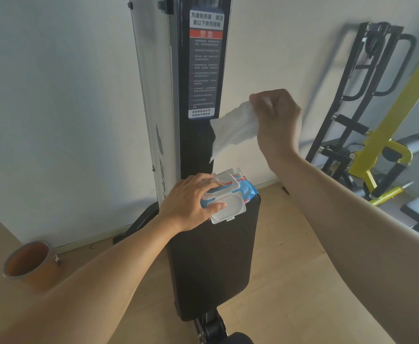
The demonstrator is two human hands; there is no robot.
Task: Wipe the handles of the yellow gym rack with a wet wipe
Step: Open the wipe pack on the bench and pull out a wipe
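The right hand (275, 115) pinched the limp, light wet wipe (233, 127) above the wipe pack (228, 197), which the left hand (191, 202) gripped; the wipe likely needed bunching for wiping the yellow gym rack (387, 135) right of the pack.

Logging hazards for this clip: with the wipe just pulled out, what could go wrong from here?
1. The wipe pack sits at the end of the black bench pad with its lid open; it may slip off once the left hand lets go.
2. The wet wipe hangs loosely from the right hand and could drop before reaching the yellow rack.
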